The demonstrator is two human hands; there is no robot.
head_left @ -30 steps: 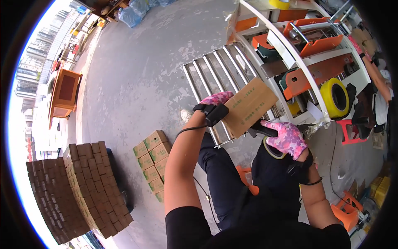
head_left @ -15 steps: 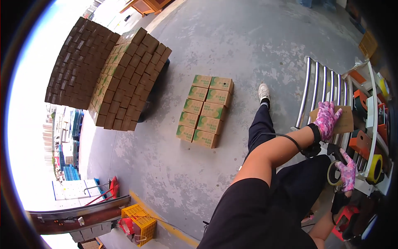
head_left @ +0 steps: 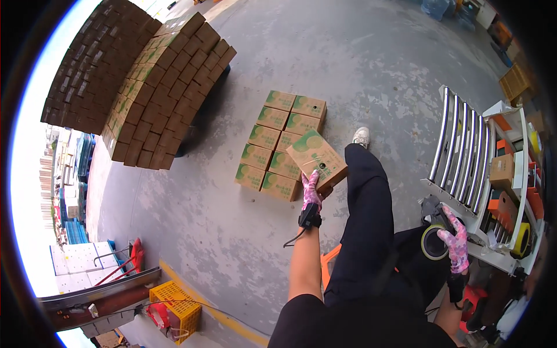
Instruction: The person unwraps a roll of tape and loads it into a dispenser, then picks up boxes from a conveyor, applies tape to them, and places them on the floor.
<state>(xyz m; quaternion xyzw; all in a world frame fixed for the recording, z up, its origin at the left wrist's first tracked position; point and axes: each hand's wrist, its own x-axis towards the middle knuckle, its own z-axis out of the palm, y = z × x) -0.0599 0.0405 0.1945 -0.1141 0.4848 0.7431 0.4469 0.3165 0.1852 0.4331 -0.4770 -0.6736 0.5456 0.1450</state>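
Your left hand [head_left: 311, 191], fingers clamped on a cardboard box [head_left: 317, 158] held above the floor stack [head_left: 272, 148] at 11 o'clock, your right hand [head_left: 454, 239], fingers wrapped around a tape dispenser [head_left: 434, 235] at 3 o'clock

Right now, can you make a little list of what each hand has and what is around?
left hand: gloved, holds a cardboard box tilted above the floor stack
right hand: gloved, grips a tape dispenser
floor stack: small boxes in two rows on the concrete
roller conveyor: to the person's right, silver rollers
pallet stacks: tall piles of boxes, far left
yellow crate: lower left
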